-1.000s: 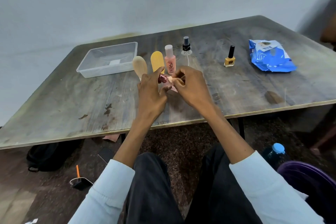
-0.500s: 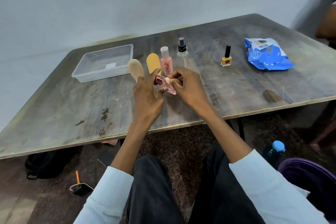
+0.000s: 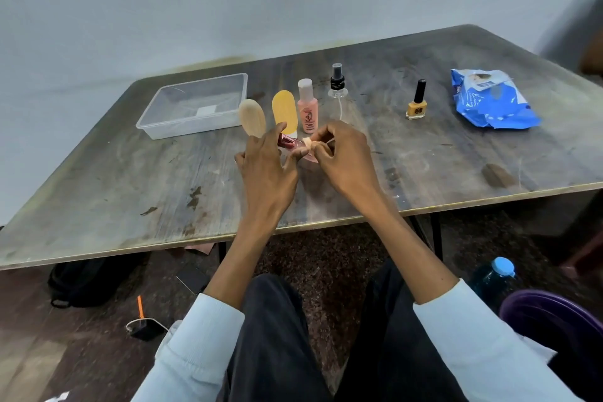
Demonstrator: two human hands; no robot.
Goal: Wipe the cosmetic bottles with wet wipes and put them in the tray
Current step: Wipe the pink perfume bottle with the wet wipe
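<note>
My left hand (image 3: 266,161) grips a small dark pink bottle (image 3: 287,141) held sideways above the table. My right hand (image 3: 346,157) pinches a bunched wet wipe (image 3: 307,143) against the bottle's end. Behind the hands stand a beige tube (image 3: 252,116), a yellow tube (image 3: 284,109), a pink bottle with a white cap (image 3: 307,107) and a clear spray bottle with a black top (image 3: 337,88). A yellow nail polish bottle (image 3: 416,102) stands further right. The clear plastic tray (image 3: 195,104) sits at the back left and holds none of the bottles.
A blue wet wipe pack (image 3: 489,99) lies at the right of the worn wooden table (image 3: 130,179). Under the table are a black bag (image 3: 81,281), a blue-capped water bottle (image 3: 496,274) and a purple bin (image 3: 554,316).
The hands stay together on the small bottle, with the fingers shifting slightly as the wipe rubs it. The view has tilted a little; the objects on the table have not moved.
</note>
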